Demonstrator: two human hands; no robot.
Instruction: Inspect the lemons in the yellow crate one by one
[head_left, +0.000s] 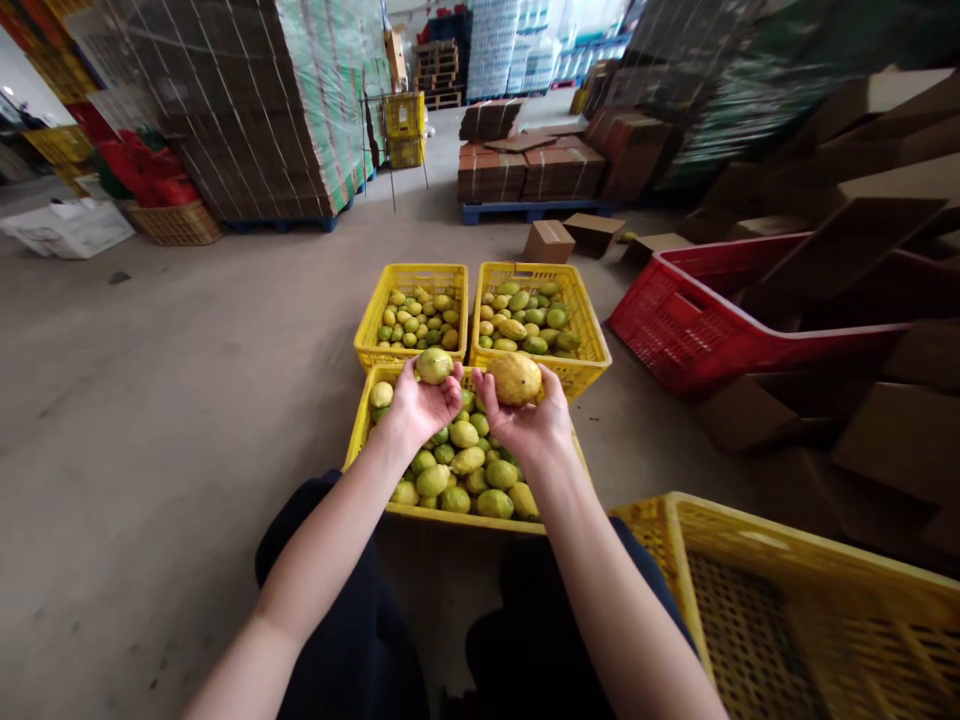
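Observation:
My left hand [426, 398] is closed around a small greenish-yellow lemon [434, 366], palm turned up. A larger, deeper yellow lemon [514, 379] with a dark speck rests in my right hand [534, 422], its fingers curled about the sides. Both hands are above the far part of a yellow crate [450, 517] filled with green and yellow lemons [468, 461]. Just beyond stand two more yellow crates, the left one [367, 345] with smaller lemons [416, 322] and the right one [592, 350] with larger ones [534, 318]. My forearms hide part of the near crate.
At right, a red crate [652, 330] holds cardboard, among heaped cardboard boxes [892, 430]. Another yellow crate [679, 560] stands by my right leg. Flattened cardboard lies on a blue pallet [517, 212] ahead. A wrapped stack [232, 110] rises at far left.

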